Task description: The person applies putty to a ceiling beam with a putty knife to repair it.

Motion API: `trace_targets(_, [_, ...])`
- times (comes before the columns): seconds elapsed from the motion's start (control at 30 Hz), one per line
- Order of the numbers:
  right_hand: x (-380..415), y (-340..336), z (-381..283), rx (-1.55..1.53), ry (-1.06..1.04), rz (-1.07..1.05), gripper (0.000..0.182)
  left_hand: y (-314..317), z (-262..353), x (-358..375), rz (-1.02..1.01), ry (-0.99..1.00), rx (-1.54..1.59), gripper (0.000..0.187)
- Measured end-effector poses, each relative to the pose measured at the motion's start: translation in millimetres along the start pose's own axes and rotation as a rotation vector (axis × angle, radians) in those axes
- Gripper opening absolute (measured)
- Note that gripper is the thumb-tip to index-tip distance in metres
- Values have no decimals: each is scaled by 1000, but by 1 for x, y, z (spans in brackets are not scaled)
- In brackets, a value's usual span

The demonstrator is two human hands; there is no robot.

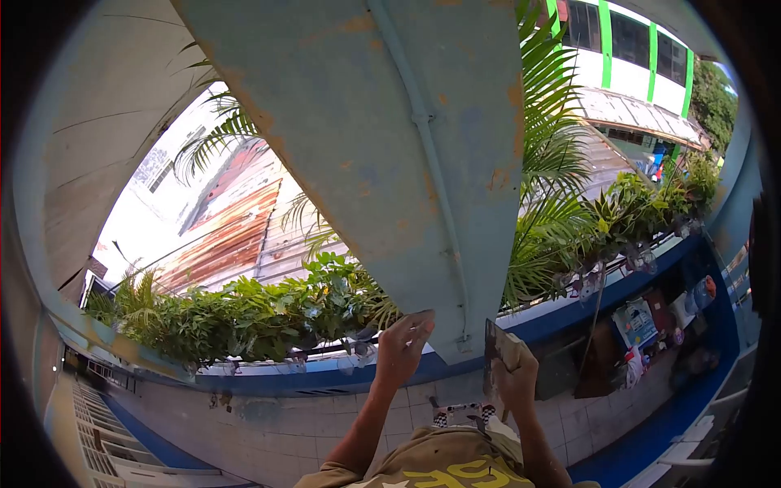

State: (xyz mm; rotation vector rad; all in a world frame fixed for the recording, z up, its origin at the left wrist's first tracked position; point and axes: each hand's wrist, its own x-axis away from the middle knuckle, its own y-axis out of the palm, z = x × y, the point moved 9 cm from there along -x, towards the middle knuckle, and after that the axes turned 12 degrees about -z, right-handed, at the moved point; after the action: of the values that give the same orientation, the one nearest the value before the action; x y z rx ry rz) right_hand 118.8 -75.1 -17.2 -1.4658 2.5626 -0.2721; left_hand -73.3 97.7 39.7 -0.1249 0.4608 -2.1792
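My right hand [516,372] is closed around the handle of a flat-bladed trowel [490,351]. Its dark blade stands nearly upright, seen almost edge-on, to the left of my knuckles. My left hand [403,348] is raised at about the same height, fingers stretched and slightly bent, with nothing seen in it. Both hands are before the lower part of a pale blue-grey column [358,138] with worn, brownish patches. A painted pipe [431,163] runs down its face. Whether the blade touches the column cannot be made out.
Leafy potted plants [236,317] line the ledge on both sides of the column. At the right, a cluttered table [636,324] and bags stand by the blue low wall. Pale tiles [277,423] cover the floor. A white railing [93,431] is at the far left.
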Motion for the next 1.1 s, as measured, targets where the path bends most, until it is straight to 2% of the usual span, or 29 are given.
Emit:
trace_targets(0.03, [-5, 8, -18, 4, -14, -9, 26, 15, 12, 7, -129, -2, 88, 34])
trace_targets(0.07, [-6, 14, -52, 55, -160, -12, 35, 32, 23, 17, -264, -7, 175, 40])
trace_targets(0.1, [-4, 22, -81, 106, -302, -10, 45, 39, 31, 26, -260, -5, 176, 40])
trace_targets(0.17, [2, 39, -107, 183, -365, -2, 51, 64, 54, 41, -365, 133, 356, 66])
trace_targets(0.2, [5, 43, -117, 259, -429, 4, 58, 68, 58, 44, -374, 135, 361, 66])
trace_targets(0.27, [5, 47, -112, 272, -463, 18, 61, 65, 59, 44, -273, 71, 113, 75])
trace_targets(0.3, [5, 47, -112, 281, -501, 24, 64, 65, 55, 40, -200, -22, 100, 71])
trace_targets(0.43, [-2, 36, -107, 381, -496, 23, 64, 78, 52, 35, -174, -91, 55, 71])
trace_targets(0.5, [-4, 22, -108, 353, -594, 125, 61, 85, 76, 36, -98, 113, -11, 70])
trace_targets(0.6, [-15, 5, -102, 339, -646, 123, 59, 101, 96, 29, -147, 176, -31, 75])
trace_targets(0.63, [-18, -12, -115, 297, -657, 153, 48, 107, 107, 26, -202, 297, -56, 81])
trace_targets(0.67, [-26, -21, -116, 298, -658, 155, 48, 103, 108, 20, -202, 300, -56, 81])
trace_targets(0.73, [-46, -56, -97, 17, -527, 190, 34, 68, 134, 19, 92, 522, -303, 81])
trace_targets(0.77, [-54, -68, -101, 21, -527, 180, 34, 42, 132, 15, 263, 534, -288, 84])
trace_targets(0.8, [-64, -85, -106, 14, -474, 186, 26, 13, 126, 12, 435, 543, -271, 87])
trace_targets(0.83, [-74, -100, -113, 9, -421, 192, 18, -16, 117, 6, 547, 506, -254, 88])
trace_targets(0.87, [-85, -111, -125, 17, -423, 184, 18, -43, 110, 0, 658, 469, -235, 90])
trace_targets(0.93, [-92, -123, -176, 314, -691, 200, 15, -80, 108, -22, 711, 470, -178, 84])
trace_targets(0.97, [-100, -130, -190, 321, -691, 190, 15, -94, 108, -32, 718, 462, -172, 84])
trace_targets(1.03, [-119, -137, -211, 398, -645, 162, 20, -97, 96, -67, 419, 378, -84, 78])
trace_targets(1.1, [-135, -139, -230, 496, -684, 117, 22, -102, 59, -81, 390, 384, -33, 74])
